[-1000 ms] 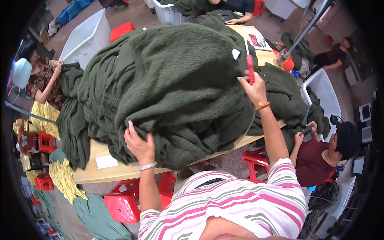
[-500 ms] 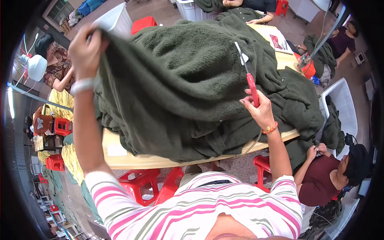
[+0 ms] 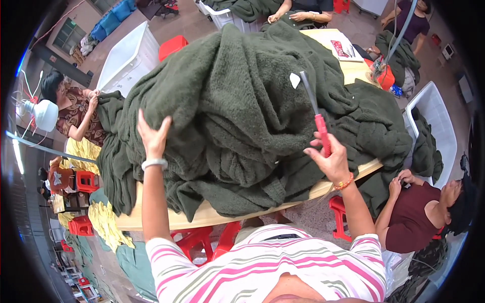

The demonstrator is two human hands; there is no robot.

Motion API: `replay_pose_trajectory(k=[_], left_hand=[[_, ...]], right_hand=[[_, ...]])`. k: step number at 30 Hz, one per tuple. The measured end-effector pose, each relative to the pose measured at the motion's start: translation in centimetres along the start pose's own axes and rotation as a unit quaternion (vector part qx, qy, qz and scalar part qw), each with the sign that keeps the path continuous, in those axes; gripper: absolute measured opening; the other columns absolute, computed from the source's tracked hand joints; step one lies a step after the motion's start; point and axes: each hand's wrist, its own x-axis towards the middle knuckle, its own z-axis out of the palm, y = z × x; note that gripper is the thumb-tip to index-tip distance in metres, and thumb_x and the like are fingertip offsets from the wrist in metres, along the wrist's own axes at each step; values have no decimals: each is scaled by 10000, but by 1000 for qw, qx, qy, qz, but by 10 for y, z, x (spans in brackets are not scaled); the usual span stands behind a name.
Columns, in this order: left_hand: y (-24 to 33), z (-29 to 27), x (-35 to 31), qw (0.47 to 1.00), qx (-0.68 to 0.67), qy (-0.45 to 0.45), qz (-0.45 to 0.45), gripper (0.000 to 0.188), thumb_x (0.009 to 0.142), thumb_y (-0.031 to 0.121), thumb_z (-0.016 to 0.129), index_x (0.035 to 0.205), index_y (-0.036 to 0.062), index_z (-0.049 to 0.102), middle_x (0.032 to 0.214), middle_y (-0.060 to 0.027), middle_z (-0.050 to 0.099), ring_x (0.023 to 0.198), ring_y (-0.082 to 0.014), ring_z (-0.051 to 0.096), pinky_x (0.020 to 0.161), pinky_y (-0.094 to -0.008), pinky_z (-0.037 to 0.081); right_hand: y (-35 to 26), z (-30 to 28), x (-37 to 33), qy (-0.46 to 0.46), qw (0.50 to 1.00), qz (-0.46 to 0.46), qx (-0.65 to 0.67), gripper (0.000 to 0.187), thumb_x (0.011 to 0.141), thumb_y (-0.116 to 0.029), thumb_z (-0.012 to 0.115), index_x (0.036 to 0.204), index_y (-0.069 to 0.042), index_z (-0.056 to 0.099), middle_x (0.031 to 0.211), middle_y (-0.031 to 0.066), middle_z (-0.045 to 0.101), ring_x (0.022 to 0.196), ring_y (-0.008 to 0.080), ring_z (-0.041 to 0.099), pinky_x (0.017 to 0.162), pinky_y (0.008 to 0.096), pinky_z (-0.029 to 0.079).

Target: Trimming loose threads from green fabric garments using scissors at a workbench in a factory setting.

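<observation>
A large dark green fleecy fabric (image 3: 242,106) lies heaped across the wooden table (image 3: 212,217) in front of me. My left hand (image 3: 153,135) has its fingers spread open against the near left part of the heap, holding nothing. Over the right part, my right hand (image 3: 331,157) is closed around the red handle of a soldering-iron-like tool (image 3: 322,129). Its straight grey metal shaft points up and away over the cloth. Beside the shaft's tip is a small white piece (image 3: 295,80), like a tag, on the fabric.
White bins stand at the far left (image 3: 132,56) and right (image 3: 438,126). A person (image 3: 76,113) at left holds green cloth; another (image 3: 411,212) sits at right. Red stools (image 3: 194,242) are below the table edge. A white tray (image 3: 346,50) lies on the far right of the table.
My left hand has let go of the lifted green fabric and come down to the right, fingers now spread. The cloth has settled into a heap. The right hand has moved slightly, still holding the tool.
</observation>
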Motion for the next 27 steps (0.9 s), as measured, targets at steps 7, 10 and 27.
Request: replay_pose_trajectory(k=[7, 10, 27], left_hand=[[-87, 9, -8, 976, -125, -134, -116, 110, 804, 84, 664, 752, 10, 602, 722, 32, 569, 667, -62, 463, 581, -248, 392], [-51, -19, 26, 977, -206, -57, -27, 77, 842, 47, 613, 774, 27, 582, 712, 57, 506, 656, -60, 428, 588, -244, 383], [138, -135, 290, 867, -458, 194, 19, 208, 883, 143, 640, 1063, 38, 635, 986, -117, 664, 827, -255, 663, 718, -365, 571]], right_hand=[[-31, 104, 33, 14, 977, -191, -91, 592, 694, -263, 841, 1150, -7, 564, 994, 157, 652, 741, 305, 646, 665, 351, 512], [-14, 119, 58, -15, 987, -144, -72, 422, 759, -175, 753, 1099, -5, 569, 941, 199, 632, 851, 389, 626, 744, 396, 501], [-14, -78, 55, 18, 987, -35, 156, 273, 895, -121, 640, 1155, -38, 639, 831, -73, 582, 571, -30, 390, 473, 147, 290]])
